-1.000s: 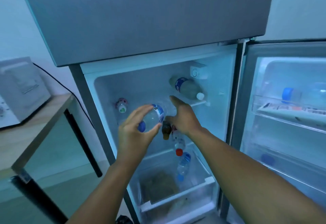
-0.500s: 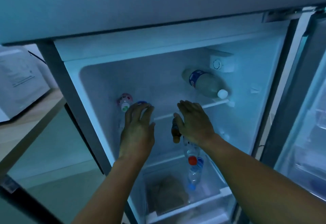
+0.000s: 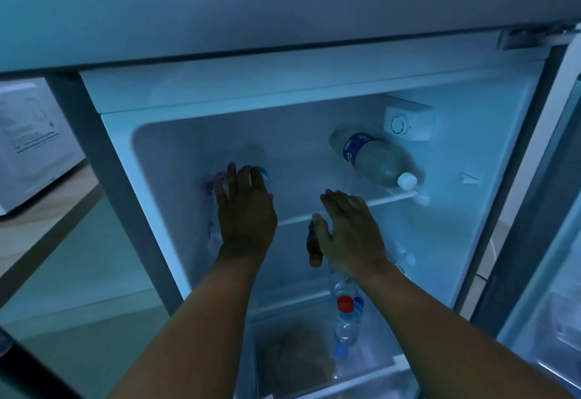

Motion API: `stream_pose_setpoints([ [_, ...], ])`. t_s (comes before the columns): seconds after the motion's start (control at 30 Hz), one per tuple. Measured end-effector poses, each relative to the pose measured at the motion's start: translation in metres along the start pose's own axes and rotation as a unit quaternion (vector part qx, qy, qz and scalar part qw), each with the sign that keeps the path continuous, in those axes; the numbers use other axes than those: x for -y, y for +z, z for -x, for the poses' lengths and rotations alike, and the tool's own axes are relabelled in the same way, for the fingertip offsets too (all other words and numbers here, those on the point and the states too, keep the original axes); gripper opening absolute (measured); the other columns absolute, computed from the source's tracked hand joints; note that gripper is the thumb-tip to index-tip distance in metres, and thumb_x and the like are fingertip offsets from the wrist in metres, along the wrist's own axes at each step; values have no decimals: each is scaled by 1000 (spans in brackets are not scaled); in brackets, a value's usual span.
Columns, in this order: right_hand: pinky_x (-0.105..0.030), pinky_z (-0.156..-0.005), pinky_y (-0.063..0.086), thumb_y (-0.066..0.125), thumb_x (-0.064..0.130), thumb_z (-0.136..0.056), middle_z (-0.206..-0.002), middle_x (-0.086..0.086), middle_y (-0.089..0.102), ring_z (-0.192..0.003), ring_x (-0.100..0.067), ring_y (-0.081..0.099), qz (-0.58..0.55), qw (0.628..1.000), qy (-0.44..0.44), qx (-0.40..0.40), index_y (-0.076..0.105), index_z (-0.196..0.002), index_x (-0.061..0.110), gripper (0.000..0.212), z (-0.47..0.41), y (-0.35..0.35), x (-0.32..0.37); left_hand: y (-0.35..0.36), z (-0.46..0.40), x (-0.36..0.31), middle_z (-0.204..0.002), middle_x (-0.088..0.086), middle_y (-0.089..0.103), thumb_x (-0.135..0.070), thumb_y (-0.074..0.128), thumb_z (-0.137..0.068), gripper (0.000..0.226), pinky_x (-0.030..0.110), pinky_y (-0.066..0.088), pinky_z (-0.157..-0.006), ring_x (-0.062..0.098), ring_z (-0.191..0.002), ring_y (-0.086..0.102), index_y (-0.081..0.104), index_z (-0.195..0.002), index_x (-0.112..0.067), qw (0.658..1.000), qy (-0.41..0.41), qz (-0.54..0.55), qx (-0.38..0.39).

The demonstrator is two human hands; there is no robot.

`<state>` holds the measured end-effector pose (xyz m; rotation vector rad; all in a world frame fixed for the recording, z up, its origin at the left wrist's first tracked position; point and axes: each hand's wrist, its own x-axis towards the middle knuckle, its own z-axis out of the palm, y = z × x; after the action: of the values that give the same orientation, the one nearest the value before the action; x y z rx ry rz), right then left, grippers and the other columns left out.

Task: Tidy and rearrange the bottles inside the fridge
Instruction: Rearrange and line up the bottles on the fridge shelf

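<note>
My left hand (image 3: 246, 210) reaches into the open fridge (image 3: 490, 178) and lies over a clear water bottle with a blue label (image 3: 263, 174) at the left of the upper shelf (image 3: 386, 199). A pink-capped bottle (image 3: 217, 182) sits just left of it. My right hand (image 3: 350, 232) hovers flat at the shelf's front edge with its fingers straight. A small brown bottle (image 3: 314, 246) is against its thumb. On the right of the shelf, a large bottle with a white cap (image 3: 374, 159) lies on its side.
Below my right wrist lie a clear bottle with a red cap (image 3: 345, 302) and another with a blue cap (image 3: 341, 350), above the bottom drawer (image 3: 399, 364). The fridge door (image 3: 553, 272) stands open at right. A white appliance (image 3: 28, 144) sits on a wooden table at left.
My left hand has carried the blue-labelled bottle deeper onto the upper shelf and now covers it. The view has moved closer to the fridge. My right hand has kept its pose.
</note>
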<state>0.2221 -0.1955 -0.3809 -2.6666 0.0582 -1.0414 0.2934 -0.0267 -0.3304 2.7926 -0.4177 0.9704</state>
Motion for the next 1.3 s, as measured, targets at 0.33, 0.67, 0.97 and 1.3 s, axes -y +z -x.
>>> stream_pose_setpoints([
  [0.33, -40, -108, 42, 35, 44, -98, -136, -8, 62, -130, -25, 47, -9, 1000, 12, -6, 60, -133, 6, 57, 0, 6, 0, 5, 3, 2, -149, 11, 36, -42, 54, -91, 67, 58, 11, -118, 39, -146, 16, 33, -146, -11, 997, -27, 74, -7],
  [0.67, -41, -120, 27, 32, 45, -100, -147, -7, 52, -138, -19, 34, -27, 999, 23, 15, 54, -140, 8, 59, 2, 6, 2, -14, 69, 7, -160, 24, 8, -62, 36, -94, 88, 42, 8, -122, 36, -146, 10, 13, -152, 0, 996, -44, 53, 58],
  [0.97, -38, -126, 11, 46, 31, -103, -155, -5, 43, -148, -19, 25, -82, 995, 27, 43, 47, -145, 8, 48, 3, -1, 1, 2, 86, 13, -144, 23, 41, -48, 67, -79, 91, 51, 12, -117, 42, -133, 32, 26, -145, -1, 995, 11, -80, 65],
  [1.3, -38, -96, 44, 57, 8, -82, -113, -10, 54, -111, -28, 50, -190, 971, 133, -60, 57, -113, 3, 31, 124, 34, -16, 16, 85, 13, -145, 23, 37, -47, 59, -83, 85, 51, 7, -117, 42, -134, 28, 24, -144, -1, 994, 7, -94, 49],
])
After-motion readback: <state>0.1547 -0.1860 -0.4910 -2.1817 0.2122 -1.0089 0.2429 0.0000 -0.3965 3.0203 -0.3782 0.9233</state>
